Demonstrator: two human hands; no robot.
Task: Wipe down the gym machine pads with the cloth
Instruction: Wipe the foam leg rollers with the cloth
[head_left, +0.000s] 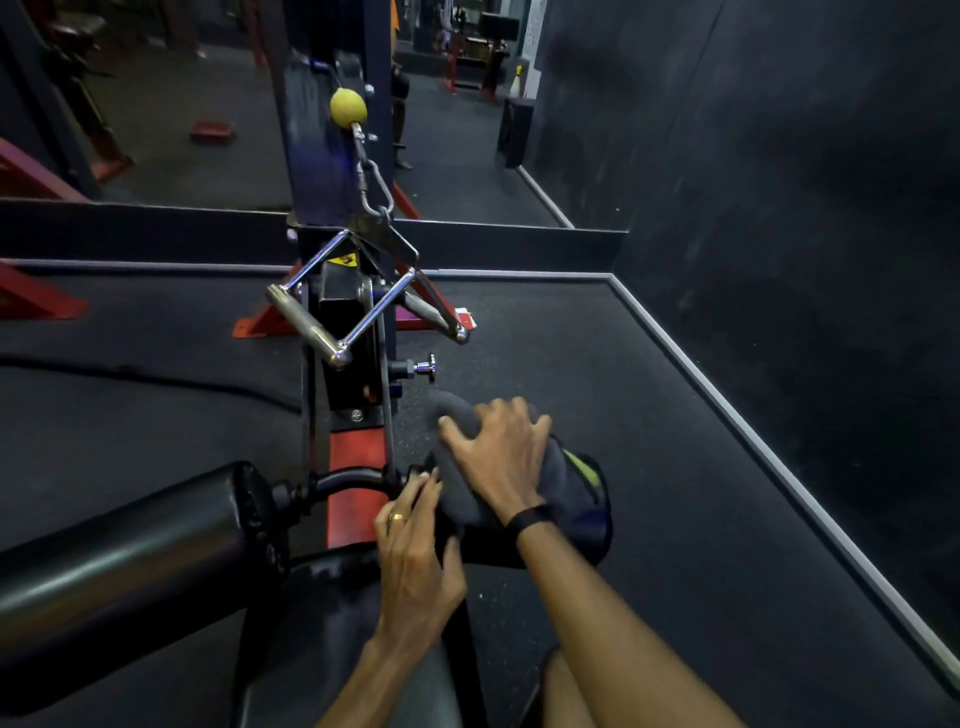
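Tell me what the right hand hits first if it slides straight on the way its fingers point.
Probably the chrome knob. The right hand lies on the cloth, fingers aimed up-left; past the cloth's edge, floor comes first. Depth is unclear.

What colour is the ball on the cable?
Yellow; the ball shows in the head view.

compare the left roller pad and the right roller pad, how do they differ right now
The left roller pad is bare and shiny; the right roller pad is covered by the dark cloth. Neither hand touches the left one; the right hand presses the cloth onto the right one while the left hand grips its inner end. Both are black cylinders.
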